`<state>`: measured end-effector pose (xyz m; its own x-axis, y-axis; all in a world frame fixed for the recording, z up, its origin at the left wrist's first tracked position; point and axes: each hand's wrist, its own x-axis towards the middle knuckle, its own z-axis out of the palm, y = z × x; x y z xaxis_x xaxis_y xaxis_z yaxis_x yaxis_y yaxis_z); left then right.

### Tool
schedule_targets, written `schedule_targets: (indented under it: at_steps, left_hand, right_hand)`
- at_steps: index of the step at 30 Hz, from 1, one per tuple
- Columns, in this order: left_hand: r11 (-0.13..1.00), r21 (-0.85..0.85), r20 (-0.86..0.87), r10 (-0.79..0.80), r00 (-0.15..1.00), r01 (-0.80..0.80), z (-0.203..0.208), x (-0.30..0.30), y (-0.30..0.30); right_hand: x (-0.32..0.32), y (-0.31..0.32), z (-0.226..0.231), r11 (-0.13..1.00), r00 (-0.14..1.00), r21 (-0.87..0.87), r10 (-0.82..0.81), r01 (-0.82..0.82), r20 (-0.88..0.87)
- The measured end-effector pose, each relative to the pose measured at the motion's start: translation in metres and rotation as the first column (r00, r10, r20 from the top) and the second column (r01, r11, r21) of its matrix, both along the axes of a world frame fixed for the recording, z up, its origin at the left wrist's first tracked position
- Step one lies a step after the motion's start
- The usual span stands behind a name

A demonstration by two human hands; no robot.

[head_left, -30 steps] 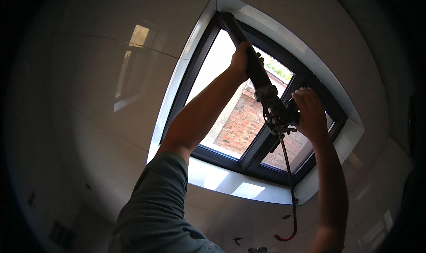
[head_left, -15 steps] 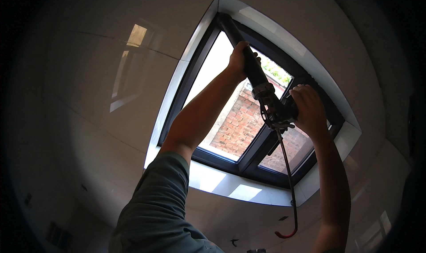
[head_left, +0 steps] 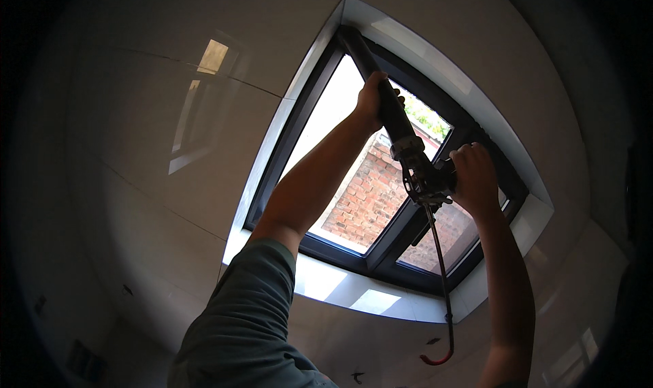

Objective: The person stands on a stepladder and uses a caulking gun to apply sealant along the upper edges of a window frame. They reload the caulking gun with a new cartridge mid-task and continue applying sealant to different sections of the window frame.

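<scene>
Tool held up to a black-framed, two-pane window [head_left: 340, 253] recessed in a glossy white reveal [head_left: 326, 282]. A long black cylindrical-barrelled hand tool [head_left: 396, 120] slants across the larger glass pane [head_left: 360, 201], its far end near the window's upper-left corner; whether it touches there cannot be told. The left hand [head_left: 375, 101] is clamped around the barrel; the right hand [head_left: 476, 177], well apart from it, grasps the tool's dark metal rear mechanism [head_left: 423, 173], shadow concealing whether any lever is squeezed. From the rear hangs a thin, dark metal rod [head_left: 440, 259] ending in a red hook [head_left: 435, 359]. Principal hazards: tiring of the raised arms, or a loosened left grasp, could let the far end drop and scrape the frame; a twist at the right hand could swing the rod into the right forearm [head_left: 511, 286]; an abrupt forward push could drive the barrel against the glass.
</scene>
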<state>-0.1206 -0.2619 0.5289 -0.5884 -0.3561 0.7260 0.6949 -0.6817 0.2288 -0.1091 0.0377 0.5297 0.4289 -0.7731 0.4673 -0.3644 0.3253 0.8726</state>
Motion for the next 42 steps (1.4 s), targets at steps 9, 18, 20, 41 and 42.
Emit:
schedule_targets:
  at_steps: [9, 18, 20, 41, 42]
  left_hand:
    - [1.000, 0.018, 0.020, 0.023, 1.000, -0.023, 0.001, 0.003, 0.003]
    - [1.000, -0.012, 0.040, 0.020, 0.999, -0.020, 0.002, 0.009, 0.003]
    - [0.999, 0.001, 0.059, 0.040, 0.997, -0.040, 0.001, 0.012, 0.005]
    - [0.999, 0.009, 0.059, 0.032, 0.998, -0.033, 0.000, 0.018, 0.006]
    - [0.999, 0.017, 0.066, 0.039, 0.997, -0.041, 0.001, 0.018, 0.006]
  right_hand:
    - [-0.012, -0.001, 0.005, 0.985, 0.986, 0.057, 0.167, -0.165, -0.033]
    - [-0.017, 0.000, 0.003, 0.998, 0.998, 0.030, 0.055, -0.055, 0.004]
    - [-0.013, -0.003, 0.003, 0.979, 0.981, 0.060, 0.194, -0.193, -0.001]
    - [0.013, -0.003, 0.001, 0.986, 0.991, 0.107, 0.133, -0.130, -0.023]
    - [0.016, -0.003, 0.000, 0.993, 0.998, 0.105, 0.057, -0.060, 0.031]
